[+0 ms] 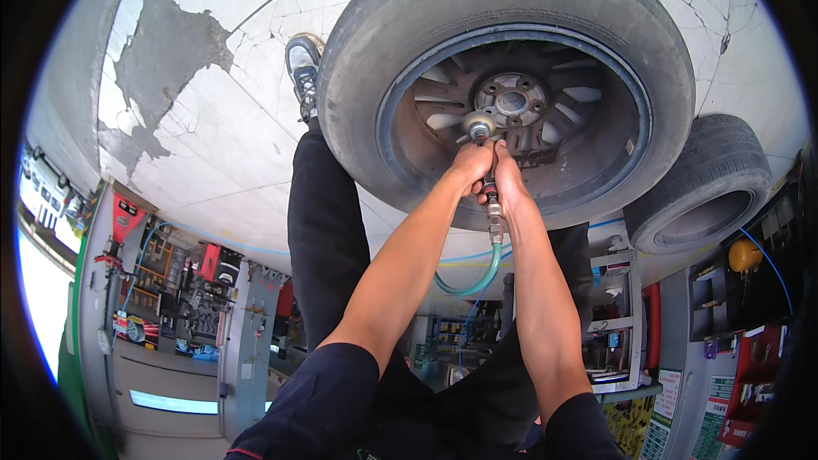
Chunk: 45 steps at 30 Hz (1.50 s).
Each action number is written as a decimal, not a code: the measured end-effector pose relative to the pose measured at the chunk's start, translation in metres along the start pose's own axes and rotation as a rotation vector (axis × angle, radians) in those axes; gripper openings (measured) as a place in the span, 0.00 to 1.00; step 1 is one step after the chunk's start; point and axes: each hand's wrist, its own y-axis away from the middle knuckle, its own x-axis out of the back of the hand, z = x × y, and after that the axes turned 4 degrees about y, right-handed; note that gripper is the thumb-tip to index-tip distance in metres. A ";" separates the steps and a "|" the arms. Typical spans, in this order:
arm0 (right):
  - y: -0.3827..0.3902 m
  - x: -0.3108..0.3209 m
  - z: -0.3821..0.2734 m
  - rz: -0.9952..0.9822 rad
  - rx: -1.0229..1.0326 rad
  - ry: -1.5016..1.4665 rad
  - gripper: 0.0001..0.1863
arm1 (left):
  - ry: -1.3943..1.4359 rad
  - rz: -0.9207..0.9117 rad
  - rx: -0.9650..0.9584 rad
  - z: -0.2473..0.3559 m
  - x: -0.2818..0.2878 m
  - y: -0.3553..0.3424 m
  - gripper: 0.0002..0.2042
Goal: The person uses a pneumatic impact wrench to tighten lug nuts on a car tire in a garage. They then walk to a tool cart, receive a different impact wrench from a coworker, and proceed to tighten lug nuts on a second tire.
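A large wheel lies in front of me, its grey-black tyre (365,64) around a dusty metal rim (590,175) with the hub face (511,103) deep inside. My left hand (473,163) and my right hand (508,172) are both wrapped around the body of a handheld air tool (495,220). Its round, pale head (479,124) points into the rim's hollow; whether it touches the metal I cannot tell. From the tool's metal coupling a green air hose (470,291) curves down and left. My fingers cover most of the tool's body.
To the right another tyre (745,158) rests on the floor. My left shoe (303,64) stands beside the wheel. A thin blue hose (771,266) runs near the right edge. Tool shelves (192,311) are at the lower left, and a metal rack (615,324) stands at the lower right.
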 end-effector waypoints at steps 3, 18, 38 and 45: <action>-0.003 -0.022 0.007 0.026 0.027 -0.003 0.30 | -0.022 0.000 0.058 -0.002 0.020 -0.001 0.22; 0.013 -0.037 -0.010 0.048 0.113 0.107 0.29 | 0.238 -0.039 -0.064 0.019 0.022 0.018 0.19; 0.018 -0.051 -0.028 0.017 0.148 0.025 0.30 | 0.125 -0.071 -0.174 0.041 0.035 0.011 0.19; 0.014 -0.043 -0.009 0.069 0.053 -0.016 0.29 | 0.047 -0.055 -0.145 0.017 0.029 0.000 0.20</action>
